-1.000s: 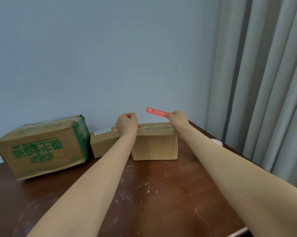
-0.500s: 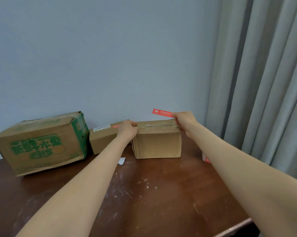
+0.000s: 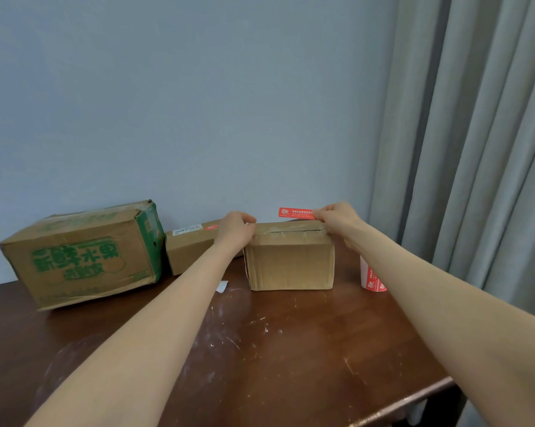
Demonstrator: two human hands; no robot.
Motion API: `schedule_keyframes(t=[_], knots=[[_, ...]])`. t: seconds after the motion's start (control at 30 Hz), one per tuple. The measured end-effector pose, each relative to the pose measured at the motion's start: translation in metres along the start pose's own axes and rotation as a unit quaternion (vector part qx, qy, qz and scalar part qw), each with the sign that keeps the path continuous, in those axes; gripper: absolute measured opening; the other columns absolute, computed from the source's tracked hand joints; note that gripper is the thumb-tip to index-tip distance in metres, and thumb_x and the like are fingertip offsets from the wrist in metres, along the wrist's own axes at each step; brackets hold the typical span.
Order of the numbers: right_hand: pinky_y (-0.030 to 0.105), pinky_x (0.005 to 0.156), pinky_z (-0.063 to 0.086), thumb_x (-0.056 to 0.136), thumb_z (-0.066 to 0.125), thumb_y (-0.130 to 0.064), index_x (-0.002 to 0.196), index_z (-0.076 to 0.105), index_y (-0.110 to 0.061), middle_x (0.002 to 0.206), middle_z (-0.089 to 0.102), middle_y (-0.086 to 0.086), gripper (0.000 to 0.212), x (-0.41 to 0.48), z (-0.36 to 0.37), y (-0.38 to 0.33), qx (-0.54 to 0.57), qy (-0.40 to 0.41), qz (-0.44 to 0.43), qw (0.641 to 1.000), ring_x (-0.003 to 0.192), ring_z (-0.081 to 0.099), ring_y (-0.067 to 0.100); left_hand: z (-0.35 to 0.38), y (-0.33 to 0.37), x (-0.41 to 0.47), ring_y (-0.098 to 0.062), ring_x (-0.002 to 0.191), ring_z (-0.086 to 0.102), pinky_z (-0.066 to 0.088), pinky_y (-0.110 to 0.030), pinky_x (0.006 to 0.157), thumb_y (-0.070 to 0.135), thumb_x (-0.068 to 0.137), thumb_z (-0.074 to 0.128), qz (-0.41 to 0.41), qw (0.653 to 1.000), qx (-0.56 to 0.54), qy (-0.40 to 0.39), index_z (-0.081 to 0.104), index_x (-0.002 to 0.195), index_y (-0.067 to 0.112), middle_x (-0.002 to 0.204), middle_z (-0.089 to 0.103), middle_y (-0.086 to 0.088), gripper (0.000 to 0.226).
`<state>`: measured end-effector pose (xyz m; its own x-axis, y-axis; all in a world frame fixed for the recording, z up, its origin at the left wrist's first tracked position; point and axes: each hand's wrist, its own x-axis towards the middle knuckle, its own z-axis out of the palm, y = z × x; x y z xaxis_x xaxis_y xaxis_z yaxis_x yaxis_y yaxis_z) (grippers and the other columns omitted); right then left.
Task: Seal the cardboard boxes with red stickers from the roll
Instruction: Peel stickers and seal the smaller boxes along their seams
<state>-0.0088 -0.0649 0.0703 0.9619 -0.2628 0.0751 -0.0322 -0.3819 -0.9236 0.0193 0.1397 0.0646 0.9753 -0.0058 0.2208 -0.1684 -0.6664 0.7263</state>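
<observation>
A small plain cardboard box [image 3: 289, 261] stands on the brown table [image 3: 260, 349], its top flaps closed along a visible seam. My left hand [image 3: 237, 231] rests curled on the box's top left corner. My right hand [image 3: 337, 220] hovers at the top right corner and pinches one end of a red sticker [image 3: 294, 212], which sticks out leftward above the box. The sticker roll [image 3: 371, 277] stands to the right of the box, partly hidden by my right forearm.
A large box with green print [image 3: 84, 257] lies at the left. A flat long box [image 3: 189, 251] with a white label and a red sticker lies behind my left arm. A white paper scrap [image 3: 222, 286] lies on the table. Grey curtains [image 3: 475, 149] hang at the right.
My left hand has dropped onto the box's top left corner. My right hand has carried the red sticker lower and to the right, close above the box. The sticker roll has come into view.
</observation>
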Motion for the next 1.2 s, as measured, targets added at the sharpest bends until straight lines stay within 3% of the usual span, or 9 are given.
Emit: schedule_keyframes(t=[0.1,0.3,0.53,0.73,0.8,0.83,0.9,1.03,1.2], knots=[[0.029,0.063,0.038,0.096,0.055,-0.021,0.102,0.066,0.007,0.088,0.055,0.01,0.03,0.0,-0.001,-0.002,-0.016,0.01,-0.013,1.0,0.081,0.048,0.018,-0.002,0.008,0.004,-0.02,0.12,0.053,0.04,-0.028,0.096,0.014,0.095,0.055,0.003,0.998,-0.057,0.007,0.066,0.118,0.008,0.126,0.062,-0.005,0.026],[0.029,0.08,0.038,0.097,0.055,-0.024,0.113,0.064,0.001,0.108,0.062,0.009,0.031,0.0,0.0,-0.007,-0.02,-0.021,-0.024,0.999,0.098,0.055,0.019,0.001,0.016,0.01,-0.023,0.118,0.053,0.045,-0.04,0.101,0.027,0.093,0.059,-0.024,0.989,-0.145,-0.019,0.061,0.122,0.006,0.127,0.06,-0.008,0.036],[0.029,0.082,0.039,0.098,0.054,-0.026,0.114,0.065,-0.002,0.119,0.063,0.011,0.031,0.001,0.002,-0.011,-0.04,-0.048,-0.027,0.998,0.1,0.053,0.018,0.002,0.02,0.012,-0.017,0.1,0.053,0.044,-0.027,0.075,0.029,0.093,0.06,-0.025,0.985,-0.166,-0.029,0.065,0.115,0.006,0.111,0.063,-0.005,0.033],[0.048,0.096,0.046,0.088,0.067,-0.029,0.108,0.064,0.013,0.117,0.061,0.03,0.047,-0.001,0.004,-0.012,-0.049,-0.027,-0.011,0.998,0.107,0.06,0.036,0.004,0.02,0.011,-0.026,0.112,0.055,0.045,-0.032,0.089,0.025,0.091,0.063,-0.019,0.99,-0.141,-0.019,0.066,0.114,0.003,0.12,0.062,-0.012,0.032],[0.045,0.084,0.05,0.083,0.071,-0.026,0.089,0.066,0.013,0.095,0.063,0.033,0.039,0.0,0.007,-0.012,-0.071,-0.019,-0.006,0.997,0.086,0.06,0.035,0.007,0.019,0.012,-0.024,0.115,0.055,0.043,-0.03,0.088,0.025,0.09,0.063,-0.013,0.994,-0.106,-0.016,0.067,0.114,0.003,0.123,0.062,-0.01,0.033],[0.039,0.071,0.047,0.083,0.071,-0.024,0.071,0.061,0.004,0.073,0.057,0.024,0.032,0.001,0.009,-0.012,-0.085,-0.018,-0.002,0.996,0.071,0.053,0.029,0.008,0.017,0.013,-0.023,0.114,0.056,0.042,-0.028,0.085,0.026,0.09,0.063,-0.01,0.996,-0.084,-0.015,0.068,0.112,0.003,0.121,0.063,-0.008,0.031],[0.029,0.055,0.031,0.082,0.069,-0.022,0.057,0.04,-0.013,0.056,0.036,0.003,0.039,0.002,0.012,-0.011,-0.126,-0.019,0.011,0.992,0.055,0.035,0.018,0.011,0.016,0.016,-0.02,0.105,0.059,0.044,-0.028,0.081,0.026,0.09,0.063,-0.008,0.999,-0.038,-0.017,0.07,0.101,0.006,0.106,0.066,-0.004,0.024],[0.028,0.055,0.028,0.081,0.063,-0.022,0.061,0.041,-0.016,0.059,0.041,0.0,0.03,0.007,0.017,-0.01,-0.192,-0.017,0.017,0.981,0.057,0.039,0.017,0.017,0.011,0.024,-0.013,0.072,0.052,0.044,-0.026,0.067,0.025,0.09,0.061,-0.012,0.998,0.051,-0.018,0.054,0.062,0.019,0.067,0.05,0.008,0.029],[0.028,0.056,0.032,0.081,0.057,-0.02,0.067,0.044,-0.016,0.066,0.047,0.001,0.02,0.013,0.02,-0.007,-0.242,-0.016,0.025,0.97,0.064,0.046,0.02,0.023,0.008,0.029,-0.018,0.075,0.055,0.049,-0.03,0.071,0.028,0.088,0.062,-0.009,0.994,0.107,-0.02,0.06,0.073,0.015,0.078,0.057,0.001,0.02]])
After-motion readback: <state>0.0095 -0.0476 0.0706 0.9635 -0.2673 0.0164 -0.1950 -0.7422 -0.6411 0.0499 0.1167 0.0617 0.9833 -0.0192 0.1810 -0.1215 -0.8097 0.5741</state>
